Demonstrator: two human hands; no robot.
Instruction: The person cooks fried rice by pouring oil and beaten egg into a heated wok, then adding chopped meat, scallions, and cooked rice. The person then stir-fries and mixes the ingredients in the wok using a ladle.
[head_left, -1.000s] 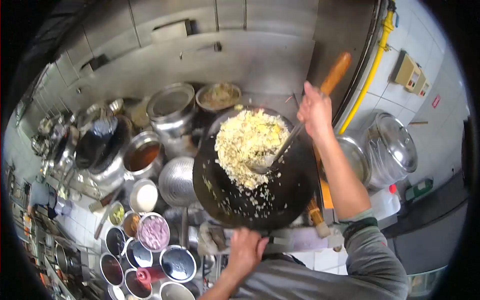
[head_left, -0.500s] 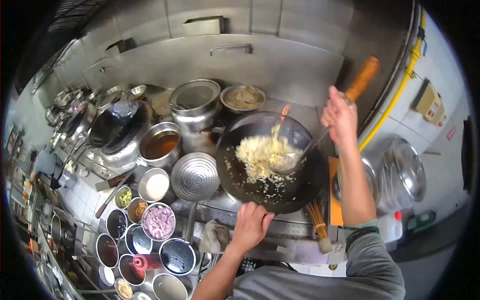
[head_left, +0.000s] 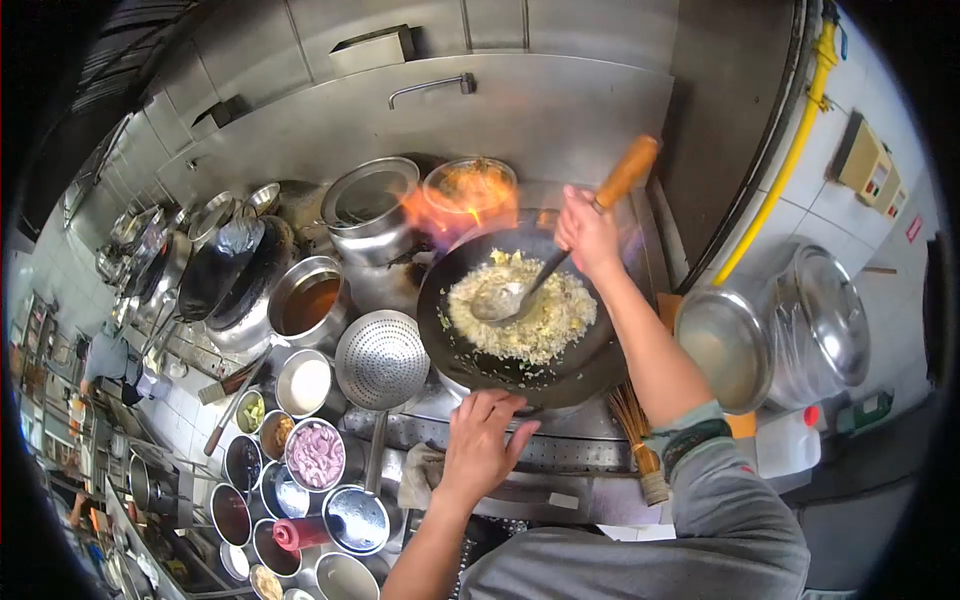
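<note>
My right hand [head_left: 587, 232] is closed around the metal shaft of a ladle [head_left: 545, 270], whose wooden handle sticks up past the fist. The ladle's bowl rests in pale rice with yellow egg bits [head_left: 540, 325], inside a black wok [head_left: 440, 340]. My left hand [head_left: 485, 440] is at the wok's near rim, fingers bent over the edge and thumb apart; the exact contact under the fingers is hidden.
Orange flames [head_left: 475, 205] rise behind the wok. A perforated strainer [head_left: 380, 355] lies to its left, beside several bowls, including one of sliced onions [head_left: 316, 455]. A bamboo brush [head_left: 640, 455] and metal basin [head_left: 725, 350] stand to the right.
The ladle's bowl has moved left through the rice, and my right hand has come down and left. The rice has spread out in the wok. Flames have flared up behind it.
</note>
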